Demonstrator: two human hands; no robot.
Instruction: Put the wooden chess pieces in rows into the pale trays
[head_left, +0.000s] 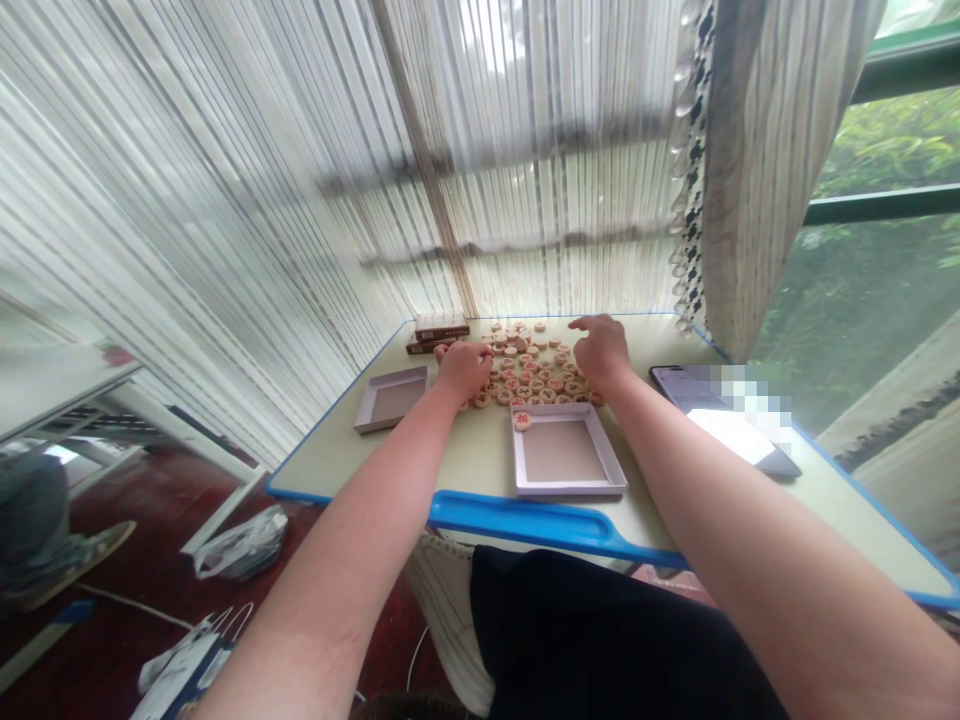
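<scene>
Many round wooden Chinese chess pieces with red or dark characters lie spread over the far middle of the table. At the left edge of this spread is my left hand, its fingers curled in among the pieces. Whether a piece is between its fingertips is hidden. My right hand hovers by the right edge, index finger stretched to the left, with no piece visible in it. One piece marked in red sits in the near left corner area of a shallow open box, close to the front edge.
Another shallow box tray lies left of my left hand. Two stacked brown boxes stand at the back left. A phone and a white object lie at right. A blue trough runs along the table's front edge.
</scene>
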